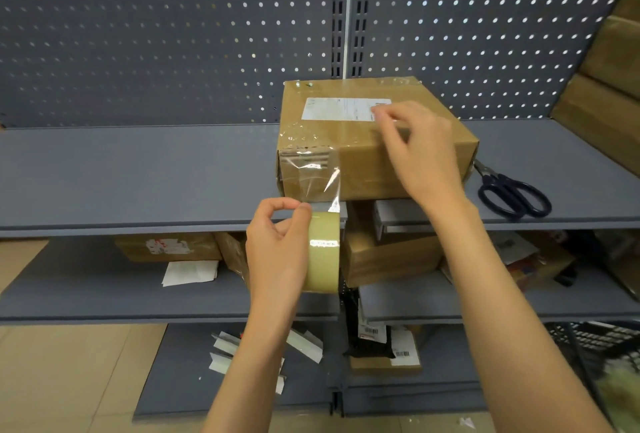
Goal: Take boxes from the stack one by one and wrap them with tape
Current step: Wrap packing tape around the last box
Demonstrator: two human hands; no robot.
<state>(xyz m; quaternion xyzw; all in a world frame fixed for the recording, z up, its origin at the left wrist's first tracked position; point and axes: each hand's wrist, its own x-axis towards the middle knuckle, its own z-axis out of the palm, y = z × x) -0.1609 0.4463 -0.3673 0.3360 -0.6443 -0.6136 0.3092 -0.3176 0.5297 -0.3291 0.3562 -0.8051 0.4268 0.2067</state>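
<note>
So the cardboard box [367, 141] sits on the upper grey shelf [138, 173], right at the front edge, with a white label [341, 109] on its top face. The left hand [277, 252] grips the roll of clear tape [323, 252] just below the shelf edge, fingers curled round it and thumb and forefinger pinched together near the top of the roll. A strip of tape [320, 183] runs from the roll up the box's front face near its left corner, where it looks already stuck down and a bit wrinkly. The right hand [422, 152] lies over the box's top front edge, with its fingertips touching the top by the label's right end. Dark-handled scissors [509, 193] lie on the same shelf just right of the box. More brown boxes [609, 79] are stacked at the far right, and the lower shelves hold other parcels and loose papers.
</note>
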